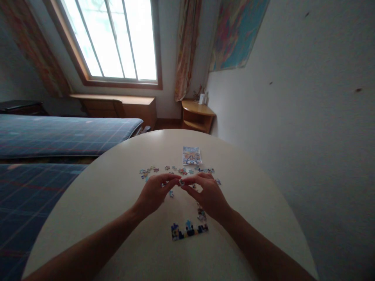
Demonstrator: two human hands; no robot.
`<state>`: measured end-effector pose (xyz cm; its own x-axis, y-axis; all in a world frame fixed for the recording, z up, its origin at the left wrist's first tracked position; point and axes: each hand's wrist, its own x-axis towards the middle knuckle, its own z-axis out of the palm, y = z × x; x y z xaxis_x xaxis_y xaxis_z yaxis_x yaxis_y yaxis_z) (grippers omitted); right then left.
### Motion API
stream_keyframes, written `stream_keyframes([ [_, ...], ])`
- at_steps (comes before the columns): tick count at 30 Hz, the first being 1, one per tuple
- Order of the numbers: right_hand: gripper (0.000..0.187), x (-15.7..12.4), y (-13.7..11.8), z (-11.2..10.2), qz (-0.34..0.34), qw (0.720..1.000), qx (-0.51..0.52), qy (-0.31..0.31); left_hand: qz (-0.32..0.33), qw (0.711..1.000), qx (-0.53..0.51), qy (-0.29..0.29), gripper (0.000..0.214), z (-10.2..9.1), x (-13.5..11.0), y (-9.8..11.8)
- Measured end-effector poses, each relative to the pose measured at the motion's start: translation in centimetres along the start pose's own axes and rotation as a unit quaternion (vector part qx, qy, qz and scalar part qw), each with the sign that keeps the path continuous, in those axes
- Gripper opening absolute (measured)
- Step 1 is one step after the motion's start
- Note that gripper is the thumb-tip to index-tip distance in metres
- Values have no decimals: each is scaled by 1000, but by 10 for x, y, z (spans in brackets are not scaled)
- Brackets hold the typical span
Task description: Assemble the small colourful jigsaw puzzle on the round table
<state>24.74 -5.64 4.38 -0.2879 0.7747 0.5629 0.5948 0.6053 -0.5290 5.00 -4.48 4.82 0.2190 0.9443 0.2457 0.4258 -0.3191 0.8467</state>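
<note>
Over the round white table (131,249), my two hands meet fingertip to fingertip. My right hand (209,193) pinches a small jigsaw puzzle piece (182,182). My left hand (154,193) is closed too, its fingertips at the left side of that piece. Loose puzzle pieces (152,169) lie scattered beyond and around the hands, some partly hidden by them. Nearer to me is a joined strip of puzzle pieces (190,232) with knobs sticking up. A few more pieces (201,214) lie just above its right end, beside my right wrist.
A small picture card (191,156) lies on the table behind the loose pieces. To the left stands a bed with a blue plaid cover (58,134). A white wall (316,128) rises on the right. A wooden corner shelf (197,109) stands past the table's far edge.
</note>
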Motion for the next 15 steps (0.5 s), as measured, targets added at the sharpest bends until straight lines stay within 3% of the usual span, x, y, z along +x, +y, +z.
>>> stream_keyframes([
  [15,15,1,-1,-4,11,1000,24,14,15,998,-66,-17,21,1,-1,-4],
])
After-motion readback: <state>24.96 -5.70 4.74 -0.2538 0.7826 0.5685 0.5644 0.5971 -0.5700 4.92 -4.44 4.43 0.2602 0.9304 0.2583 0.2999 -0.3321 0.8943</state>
